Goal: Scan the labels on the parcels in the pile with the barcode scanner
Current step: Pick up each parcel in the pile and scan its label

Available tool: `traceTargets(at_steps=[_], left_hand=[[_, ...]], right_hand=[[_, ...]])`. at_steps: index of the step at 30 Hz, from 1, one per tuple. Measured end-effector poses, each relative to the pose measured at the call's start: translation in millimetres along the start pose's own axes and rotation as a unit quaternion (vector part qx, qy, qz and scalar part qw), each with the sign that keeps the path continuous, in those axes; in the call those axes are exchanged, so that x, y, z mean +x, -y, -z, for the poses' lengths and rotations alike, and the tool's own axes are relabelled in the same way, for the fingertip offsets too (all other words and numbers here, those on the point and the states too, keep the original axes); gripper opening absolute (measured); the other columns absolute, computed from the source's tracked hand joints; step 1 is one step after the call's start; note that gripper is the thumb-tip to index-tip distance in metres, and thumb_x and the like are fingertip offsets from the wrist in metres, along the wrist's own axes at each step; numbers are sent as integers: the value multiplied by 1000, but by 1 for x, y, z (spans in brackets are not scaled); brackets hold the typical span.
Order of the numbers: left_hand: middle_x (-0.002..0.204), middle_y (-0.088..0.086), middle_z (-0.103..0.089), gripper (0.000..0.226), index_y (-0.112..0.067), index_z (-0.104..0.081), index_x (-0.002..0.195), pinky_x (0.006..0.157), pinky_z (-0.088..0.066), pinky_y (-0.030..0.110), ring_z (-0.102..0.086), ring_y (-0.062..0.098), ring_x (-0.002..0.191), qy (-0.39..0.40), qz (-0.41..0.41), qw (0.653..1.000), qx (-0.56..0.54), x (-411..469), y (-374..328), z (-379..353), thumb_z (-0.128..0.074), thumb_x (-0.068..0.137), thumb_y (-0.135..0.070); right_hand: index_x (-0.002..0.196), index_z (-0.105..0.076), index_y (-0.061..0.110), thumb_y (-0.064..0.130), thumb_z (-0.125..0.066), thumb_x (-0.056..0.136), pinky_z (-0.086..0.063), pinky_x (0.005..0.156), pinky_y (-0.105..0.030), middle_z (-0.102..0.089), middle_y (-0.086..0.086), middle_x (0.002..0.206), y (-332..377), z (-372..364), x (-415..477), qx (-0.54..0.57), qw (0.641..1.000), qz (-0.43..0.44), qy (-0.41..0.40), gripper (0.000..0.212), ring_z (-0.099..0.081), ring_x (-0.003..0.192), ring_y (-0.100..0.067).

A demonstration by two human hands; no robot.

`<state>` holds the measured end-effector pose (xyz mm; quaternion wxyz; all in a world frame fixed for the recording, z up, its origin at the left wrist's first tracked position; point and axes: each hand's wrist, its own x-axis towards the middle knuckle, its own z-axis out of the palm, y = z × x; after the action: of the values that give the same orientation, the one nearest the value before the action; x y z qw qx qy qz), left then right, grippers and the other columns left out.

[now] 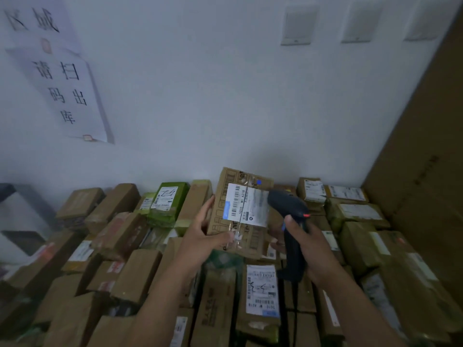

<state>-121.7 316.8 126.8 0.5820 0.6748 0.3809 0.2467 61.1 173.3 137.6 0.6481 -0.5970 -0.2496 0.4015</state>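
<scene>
Up above the parcel pile [140, 266], the left hand [200, 236] grips a cardboard box [240, 211] at its lower left corner — white shipping label [246, 205] facing the camera. Just beside it, the right hand [313, 249] has its fingers [276, 246] wrapped round the black barcode scanner [292, 221] — head at the label's right edge.

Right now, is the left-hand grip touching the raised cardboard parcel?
Touching. Head view shows the left-hand grip holding the raised parcel by its left edge.

Unreadable, smeared print on the label [246, 205] of the held parcel [253, 240]
</scene>
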Motion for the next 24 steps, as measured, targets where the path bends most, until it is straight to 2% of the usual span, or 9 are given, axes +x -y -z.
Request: traceTargets(at_steps=[2,5,8,10,12,16,19,24], left_hand=[[123,-11,-65,94,-47,-40,140,76,-59,26,-65,13,109,-5,-5,999,36,2,-4,11,-86,67,-10],[127,-11,-61,90,-41,-46,140,79,-57,24,-64,9,108,-16,-11,997,71,6,-5,29,-87,67,-9],[124,-11,-64,90,-36,-46,143,81,-57,24,-66,1,100,-25,-10,995,91,7,-7,43,-86,68,-5],[122,-10,-66,91,-36,-46,144,87,-58,33,-67,4,99,-28,-5,994,108,6,-8,49,-85,68,-5],[122,-7,-67,92,-37,-45,144,91,-57,41,-69,10,101,-26,5,992,122,6,-9,53,-86,68,-6],[120,-6,-68,95,-37,-44,145,91,-57,44,-69,15,103,-11,12,989,149,4,-10,54,-88,66,-7],[118,-6,-68,94,-34,-43,146,92,-56,41,-68,14,104,-1,7,987,160,0,-10,53,-86,67,-5],[112,-8,-69,94,-31,-44,146,85,-56,26,-68,8,99,5,3,987,161,-3,-11,50,-86,67,-3]], right_hand=[[103,-64,10,30,-66,90,-60,66,-36,-73,-4,73,4,6,-7,-93,995,30,-7,23,-70,66,-18],[97,-62,21,27,-68,90,-49,49,-28,-64,0,59,10,14,-19,-215,975,54,15,11,-57,48,-13],[95,-60,31,35,-71,87,-46,48,-23,-64,4,61,12,19,-28,-322,945,52,34,15,-58,50,-11],[95,-59,31,37,-71,86,-47,46,-21,-65,4,63,16,18,-35,-353,933,50,49,16,-59,51,-16],[97,-59,30,38,-71,86,-46,46,-20,-64,3,64,19,17,-40,-370,926,49,60,17,-59,52,-17],[98,-59,28,37,-70,87,-47,47,-23,-65,-1,66,26,18,-50,-366,927,48,64,17,-59,53,-19],[98,-59,29,36,-70,88,-48,49,-26,-64,-1,65,28,19,-56,-369,926,47,71,17,-57,51,-18],[95,-58,32,33,-69,89,-47,47,-24,-62,2,64,30,18,-62,-370,924,48,83,13,-55,49,-14]])
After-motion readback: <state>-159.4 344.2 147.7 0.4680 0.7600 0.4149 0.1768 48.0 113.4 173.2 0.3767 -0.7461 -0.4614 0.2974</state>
